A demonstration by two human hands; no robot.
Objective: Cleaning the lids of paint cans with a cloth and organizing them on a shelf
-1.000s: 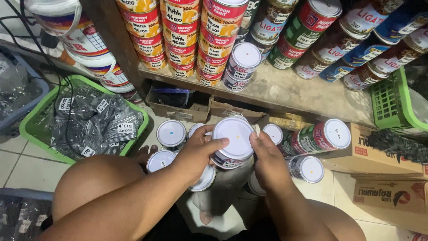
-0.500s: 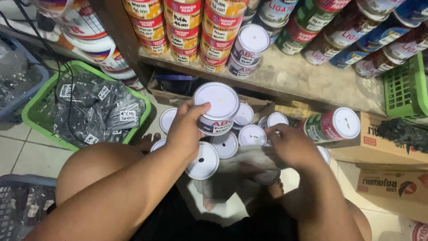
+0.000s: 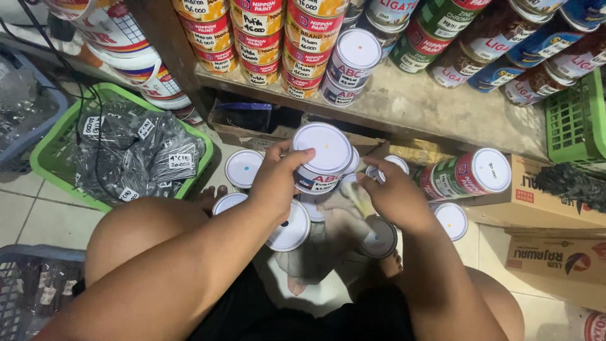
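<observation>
My left hand (image 3: 276, 182) grips a small paint can (image 3: 323, 155) with a white lid and holds it up in front of the lower shelf. Just right of the can, my right hand (image 3: 396, 197) has its fingers pinched on a pale cloth (image 3: 361, 201). Under both hands several more small cans stand on the floor: white lids (image 3: 243, 168) (image 3: 291, 228) (image 3: 452, 220) and one dark lid (image 3: 379, 239). My bare knees frame the bottom of the view.
A wooden shelf (image 3: 410, 107) carries stacked paint cans (image 3: 265, 38). One green and red can (image 3: 468, 173) lies on its side on a cardboard box (image 3: 555, 205). A green basket (image 3: 60, 155) of dark packets stands left, another green basket (image 3: 576, 120) right, white buckets (image 3: 126, 44) top left.
My right hand let go of the can, dipped to the cans on the floor, then rose beside it with the cloth. My left hand alone keeps the can, now nearer the shelf.
</observation>
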